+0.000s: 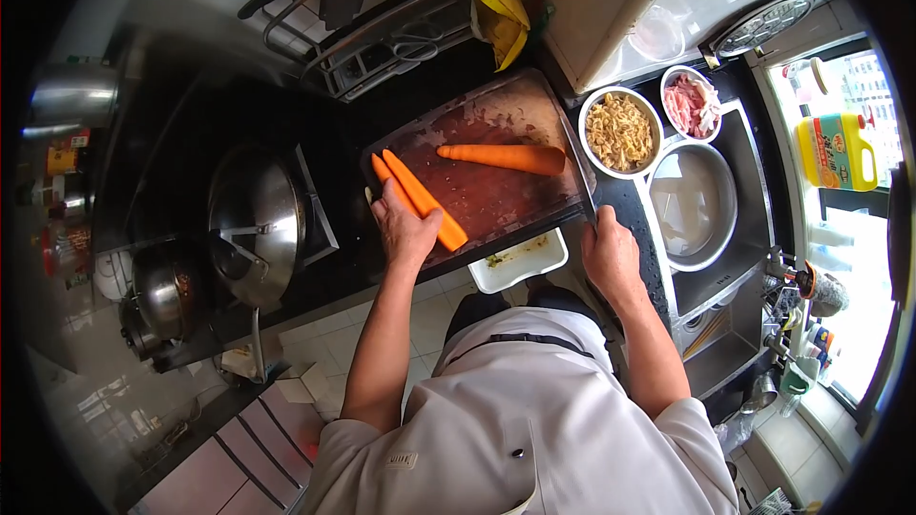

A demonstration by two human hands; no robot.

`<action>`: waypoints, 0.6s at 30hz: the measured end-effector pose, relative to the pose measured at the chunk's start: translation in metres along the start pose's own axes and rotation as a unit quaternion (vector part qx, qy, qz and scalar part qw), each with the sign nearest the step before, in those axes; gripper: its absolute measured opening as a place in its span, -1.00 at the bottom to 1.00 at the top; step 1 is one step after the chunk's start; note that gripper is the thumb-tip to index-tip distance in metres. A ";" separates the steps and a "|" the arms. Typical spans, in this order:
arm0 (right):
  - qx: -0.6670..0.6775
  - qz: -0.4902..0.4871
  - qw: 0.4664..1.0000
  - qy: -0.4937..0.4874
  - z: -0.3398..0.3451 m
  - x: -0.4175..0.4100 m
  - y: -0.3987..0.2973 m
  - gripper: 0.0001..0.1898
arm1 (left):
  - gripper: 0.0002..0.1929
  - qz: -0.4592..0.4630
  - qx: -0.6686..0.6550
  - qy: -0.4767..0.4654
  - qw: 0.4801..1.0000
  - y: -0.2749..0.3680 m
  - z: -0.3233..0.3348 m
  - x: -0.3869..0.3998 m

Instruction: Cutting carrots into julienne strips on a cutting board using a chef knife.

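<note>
My left hand holds two long carrot pieces side by side at the left end of a worn wooden cutting board. One carrot piece shows a flat cut face. My right hand grips the handle of a kitchen knife, whose blade points away from me along the board's right edge. Between the hands, towards the back of the board, lies another thick carrot piece, apart from both hands and from the blade.
Right of the board stand bowls of shredded brown food and sliced raw meat. A metal basin of cloudy liquid sits at the sink. A lidded wok is left; a white plastic tub sits below the counter edge.
</note>
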State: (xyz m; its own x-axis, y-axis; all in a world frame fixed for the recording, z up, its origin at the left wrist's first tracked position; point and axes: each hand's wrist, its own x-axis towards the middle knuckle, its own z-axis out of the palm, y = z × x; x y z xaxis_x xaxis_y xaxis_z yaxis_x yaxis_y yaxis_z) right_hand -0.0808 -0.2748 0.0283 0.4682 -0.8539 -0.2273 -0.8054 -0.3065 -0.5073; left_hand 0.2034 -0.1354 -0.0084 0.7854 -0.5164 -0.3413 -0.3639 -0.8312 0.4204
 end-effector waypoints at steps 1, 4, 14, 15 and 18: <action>-0.002 -0.002 1.000 -0.001 -0.001 0.000 -0.003 -0.83 | 0.06 -0.002 -0.021 0.011 1.000 0.003 0.003 0.000; 0.015 0.034 0.999 -0.038 -0.005 -0.003 -0.011 -0.82 | 0.06 -0.020 -0.065 0.016 0.998 0.015 0.006 0.000; 0.077 0.058 0.990 -0.099 -0.016 -0.026 -0.025 -0.79 | -0.08 0.112 0.024 0.108 0.988 -0.012 0.015 -0.010; 0.074 0.060 0.991 -0.098 -0.015 -0.027 -0.024 -0.79 | -0.11 0.152 0.036 0.118 0.981 -0.011 0.014 -0.013; 0.027 0.031 0.996 -0.077 -0.009 -0.023 -0.018 -0.79 | -0.24 0.241 0.036 0.126 0.962 0.001 0.013 -0.017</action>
State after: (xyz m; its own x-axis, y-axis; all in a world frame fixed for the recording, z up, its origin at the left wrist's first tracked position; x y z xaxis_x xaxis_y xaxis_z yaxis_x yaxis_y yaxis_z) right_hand -0.0806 -0.2537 0.0501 0.4715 -0.7949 -0.3820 -0.8154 -0.2280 -0.5320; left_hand 0.1830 -0.1300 -0.0129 0.6103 -0.7862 0.0970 -0.7426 -0.5251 0.4158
